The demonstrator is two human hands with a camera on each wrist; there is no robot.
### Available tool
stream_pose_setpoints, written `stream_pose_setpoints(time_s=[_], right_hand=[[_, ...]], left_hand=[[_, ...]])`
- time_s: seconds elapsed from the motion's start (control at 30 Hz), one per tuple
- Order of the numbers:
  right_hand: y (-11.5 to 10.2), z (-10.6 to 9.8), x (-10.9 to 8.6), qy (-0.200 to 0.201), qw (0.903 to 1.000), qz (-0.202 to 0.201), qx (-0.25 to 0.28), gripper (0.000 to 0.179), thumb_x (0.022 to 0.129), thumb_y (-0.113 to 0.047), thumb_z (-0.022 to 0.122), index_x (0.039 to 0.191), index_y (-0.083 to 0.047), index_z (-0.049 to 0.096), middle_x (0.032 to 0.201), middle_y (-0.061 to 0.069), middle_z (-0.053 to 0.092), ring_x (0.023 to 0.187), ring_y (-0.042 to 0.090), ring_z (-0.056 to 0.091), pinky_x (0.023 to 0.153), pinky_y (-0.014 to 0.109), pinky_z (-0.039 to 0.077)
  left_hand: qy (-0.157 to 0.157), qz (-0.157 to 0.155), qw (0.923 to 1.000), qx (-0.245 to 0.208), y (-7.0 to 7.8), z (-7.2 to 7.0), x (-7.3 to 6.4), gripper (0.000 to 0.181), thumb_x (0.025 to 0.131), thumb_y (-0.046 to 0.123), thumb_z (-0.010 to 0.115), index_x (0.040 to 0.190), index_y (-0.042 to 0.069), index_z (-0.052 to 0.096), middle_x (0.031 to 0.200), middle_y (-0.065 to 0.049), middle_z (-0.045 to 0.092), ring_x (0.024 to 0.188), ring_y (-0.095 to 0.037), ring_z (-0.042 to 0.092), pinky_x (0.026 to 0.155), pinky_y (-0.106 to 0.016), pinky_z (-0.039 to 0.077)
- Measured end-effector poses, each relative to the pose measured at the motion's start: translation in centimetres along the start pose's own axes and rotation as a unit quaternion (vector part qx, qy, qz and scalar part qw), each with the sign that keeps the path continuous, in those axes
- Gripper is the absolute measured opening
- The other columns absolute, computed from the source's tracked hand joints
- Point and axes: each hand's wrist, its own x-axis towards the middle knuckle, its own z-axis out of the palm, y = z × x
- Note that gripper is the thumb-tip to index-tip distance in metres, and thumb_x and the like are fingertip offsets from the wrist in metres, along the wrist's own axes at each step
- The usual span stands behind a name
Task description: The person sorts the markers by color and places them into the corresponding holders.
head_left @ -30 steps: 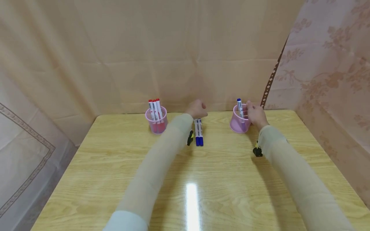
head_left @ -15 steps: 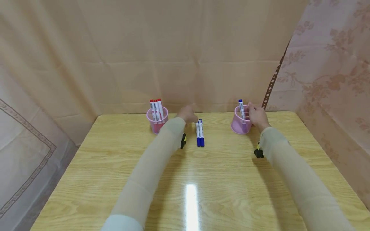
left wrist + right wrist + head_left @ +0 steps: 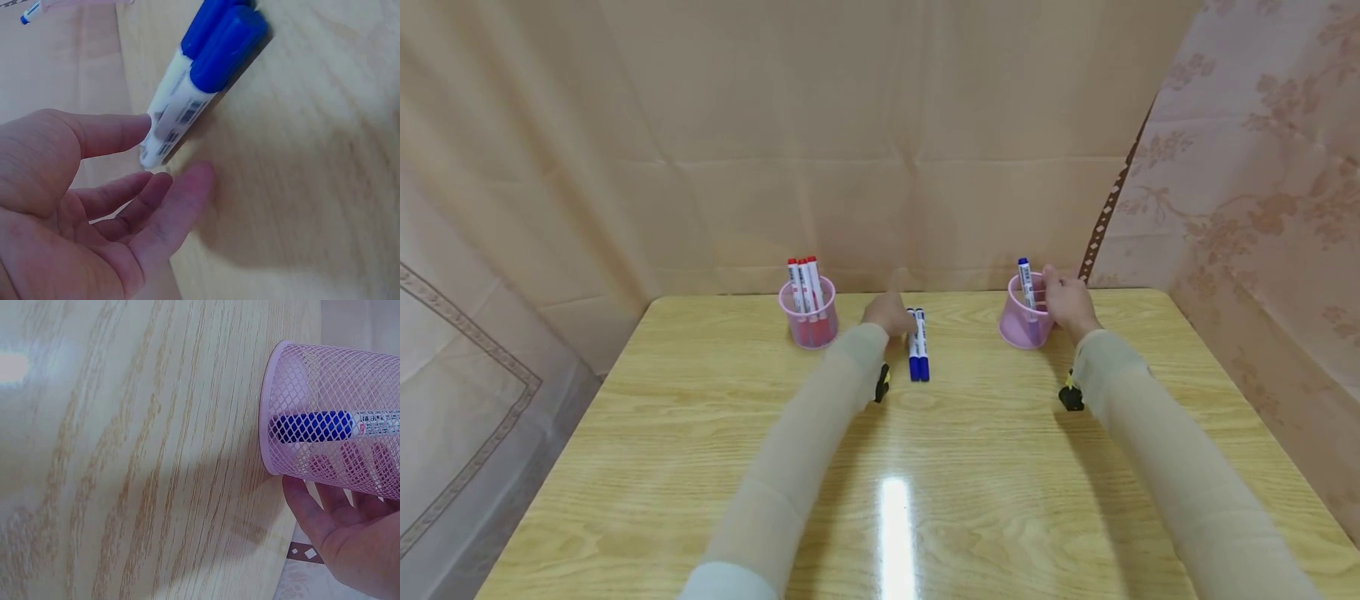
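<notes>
Two blue-capped whiteboard markers (image 3: 922, 342) lie side by side on the table, caps toward the person. My left hand (image 3: 889, 314) is right beside them on their left. In the left wrist view that hand (image 3: 106, 194) has its thumb and fingers spread, with one fingertip at the white barrel of a marker (image 3: 178, 115) and nothing gripped. On the right, my right hand (image 3: 1070, 304) holds a pink mesh pen cup (image 3: 1019, 325) by its right side. One blue marker (image 3: 1026, 279) leans inside that cup. Fingers (image 3: 312, 512) of the right hand lie against the mesh in the right wrist view.
A second pink mesh cup (image 3: 812, 333) with several red-capped markers (image 3: 805, 283) stands at the left back of the wooden table (image 3: 985, 467). A beige curtain (image 3: 737, 167) hangs right behind the table's back edge.
My left hand first moved left, away from the upper ends of the two blue markers, then came lower and back to their side. The right hand stays at its cup.
</notes>
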Motion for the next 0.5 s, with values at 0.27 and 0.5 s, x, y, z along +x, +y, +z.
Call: stream_pose_setpoints(time_s=[0.27, 0.5], right_hand=[[0.1, 0.1, -0.1, -0.003, 1.0000, -0.005, 0.003, 0.082, 0.105, -0.063, 0.017, 0.146, 0.001, 0.047, 0.142, 0.026, 0.051, 0.129, 0.041, 0.051, 0.101, 0.051, 0.048], [0.1, -0.1, -0.1, 0.001, 1.0000, -0.007, 0.003, 0.082, 0.105, -0.063, 0.018, 0.146, 0.000, 0.048, 0.141, 0.025, 0.052, 0.128, 0.041, 0.051, 0.100, 0.050, 0.048]], left_hand=[[0.010, 0.003, 0.9994, 0.033, 0.1, 1.1, 0.0, 0.010, 0.089, 0.011, 0.064, 0.080, 0.006, 0.065, 0.074, -0.005, 0.068, 0.058, -0.016, 0.060, 0.053, -0.025, 0.048], [0.028, -0.023, 0.9993, 0.007, 0.3, 2.2, 0.5, 0.009, 0.089, 0.012, 0.065, 0.083, 0.005, 0.065, 0.067, -0.005, 0.065, 0.044, -0.015, 0.058, 0.043, -0.025, 0.051]])
